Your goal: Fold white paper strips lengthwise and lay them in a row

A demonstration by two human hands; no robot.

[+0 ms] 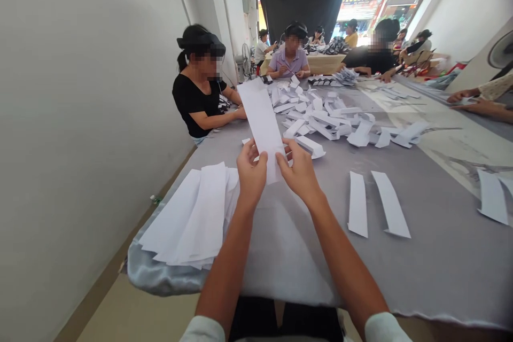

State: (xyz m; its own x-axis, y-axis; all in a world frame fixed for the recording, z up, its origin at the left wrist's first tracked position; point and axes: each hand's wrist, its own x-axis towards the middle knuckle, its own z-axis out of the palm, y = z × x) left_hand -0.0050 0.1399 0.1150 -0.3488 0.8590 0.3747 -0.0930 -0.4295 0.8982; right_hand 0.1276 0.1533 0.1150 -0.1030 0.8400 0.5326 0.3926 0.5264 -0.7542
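Observation:
Between my two hands a long white paper strip [262,115] is held up over the table, tilted away from me. My left hand [252,168] grips its left edge near the lower end, thumb in front and fingers behind. On the opposite edge, my right hand [296,165] pinches the strip the same way. Left of my forearm lies a fanned stack of flat white paper strips [188,219]. To the right, two separate strips, a folded strip [358,203] and another folded strip [390,203], lie with small bent ends.
A heap of folded white paper strips [320,112] covers the table's middle. Grey cloth drapes the table [300,256]. A person in black [200,85] sits at the left, and another in lilac [289,59] at the far side. A co-worker's hands [473,101] show at right.

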